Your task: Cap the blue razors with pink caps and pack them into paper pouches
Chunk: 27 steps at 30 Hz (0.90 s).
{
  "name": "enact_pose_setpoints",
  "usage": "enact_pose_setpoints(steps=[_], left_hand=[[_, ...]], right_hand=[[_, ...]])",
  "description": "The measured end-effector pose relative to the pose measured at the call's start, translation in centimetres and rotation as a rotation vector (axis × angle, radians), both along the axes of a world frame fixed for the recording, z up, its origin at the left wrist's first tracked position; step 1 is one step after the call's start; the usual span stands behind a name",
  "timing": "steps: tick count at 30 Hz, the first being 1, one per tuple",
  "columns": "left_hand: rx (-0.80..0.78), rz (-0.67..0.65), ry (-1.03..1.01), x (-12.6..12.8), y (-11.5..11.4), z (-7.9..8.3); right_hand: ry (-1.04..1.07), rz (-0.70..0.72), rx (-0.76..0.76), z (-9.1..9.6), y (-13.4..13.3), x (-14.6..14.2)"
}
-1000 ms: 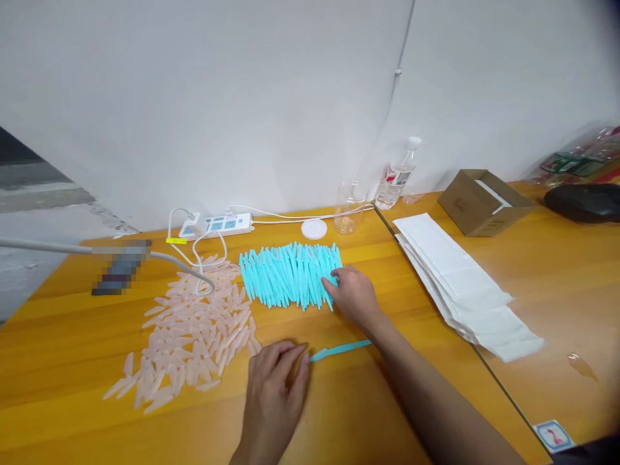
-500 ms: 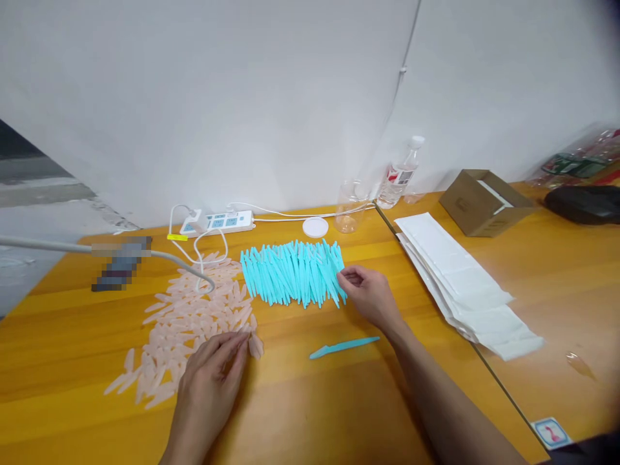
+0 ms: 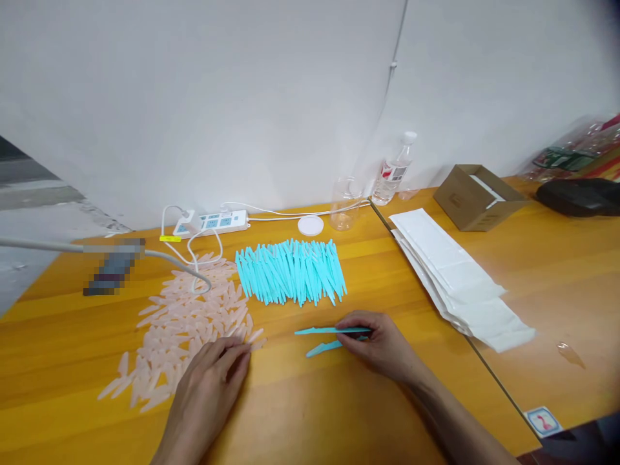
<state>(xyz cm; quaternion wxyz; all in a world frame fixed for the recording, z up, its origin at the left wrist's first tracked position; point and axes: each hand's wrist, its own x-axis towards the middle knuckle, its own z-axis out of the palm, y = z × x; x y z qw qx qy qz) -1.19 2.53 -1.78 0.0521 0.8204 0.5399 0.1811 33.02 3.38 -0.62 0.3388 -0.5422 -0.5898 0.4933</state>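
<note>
Toward the table's (image 3: 310,413) near edge, the right hand (image 3: 382,345) pinches a blue stick (image 3: 322,330) lying crosswise, pointing toward the left hand (image 3: 213,381), whose fingers pinch a pink cap (image 3: 256,336).

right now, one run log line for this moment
left hand: fingers on pink caps | right hand: pinching teal stick | second teal stick on table
</note>
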Motion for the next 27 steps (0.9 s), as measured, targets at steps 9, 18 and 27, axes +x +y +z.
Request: enact_pose_setpoints(steps=[9,18,27], left_hand=[[0.01,0.033,-0.032,1.1,-1.0,-0.2],[-0.025,0.034,-0.25,3.5,-1.6,0.1],[-0.265,0.042,-0.663,6.1,-1.7,1.7]], right_hand=[[0.111,0.014,-0.055,0.4,0.5,-0.7],[0.155,0.035,-0.085,-0.3,0.3,-0.5],[0.204,0.009,-0.163,0.2,0.1,-0.3]])
